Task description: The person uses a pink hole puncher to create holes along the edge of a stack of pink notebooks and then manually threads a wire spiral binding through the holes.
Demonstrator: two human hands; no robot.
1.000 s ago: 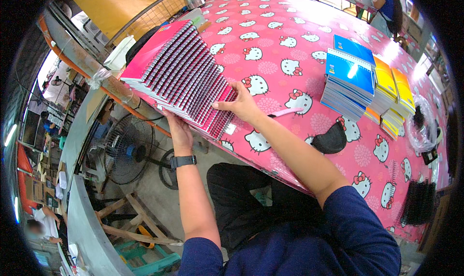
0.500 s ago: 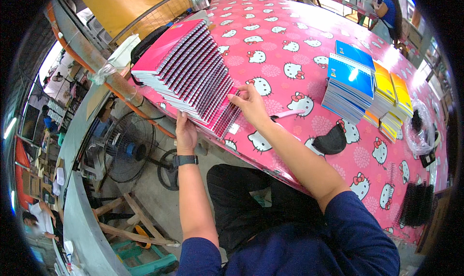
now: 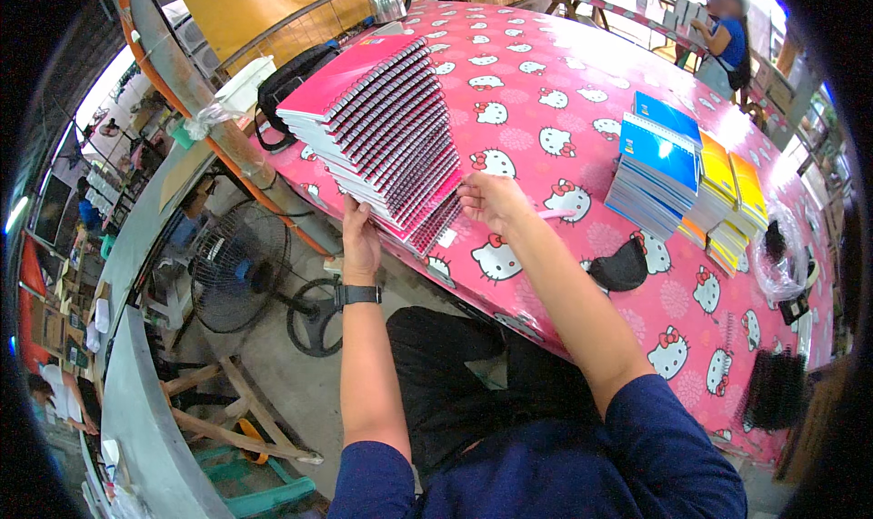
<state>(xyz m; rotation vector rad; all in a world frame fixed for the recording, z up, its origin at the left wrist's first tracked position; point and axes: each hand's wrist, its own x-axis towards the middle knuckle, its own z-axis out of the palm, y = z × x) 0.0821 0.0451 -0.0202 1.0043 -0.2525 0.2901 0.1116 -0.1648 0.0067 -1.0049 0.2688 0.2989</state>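
Note:
A tall, fanned stack of pink-covered spiral notebooks (image 3: 386, 137) leans on the pink table, black coil bindings facing right. My left hand (image 3: 361, 241), with a dark watch on its wrist, grips the near left page edges low in the stack; some of its fingers are hidden. On the binding side, my right hand (image 3: 498, 205) has its fingers curled and pinched at the edge of a pink notebook low in the pile. A bit of pink cover shows beside those fingertips; the exact grip is partly hidden.
Blue notebooks (image 3: 650, 169) and yellow notebooks (image 3: 732, 187) stand piled at the right. A black pouch-like object (image 3: 620, 266), black coils (image 3: 775, 387) and a clear plastic bundle (image 3: 782, 255) lie nearby. A fan (image 3: 241, 269) stands left below the table. A person (image 3: 725, 41) sits far right.
My right hand has drawn slightly right and down, its fingers more curled. My left hand stays at the stack's near edge. The whole view has shifted a little.

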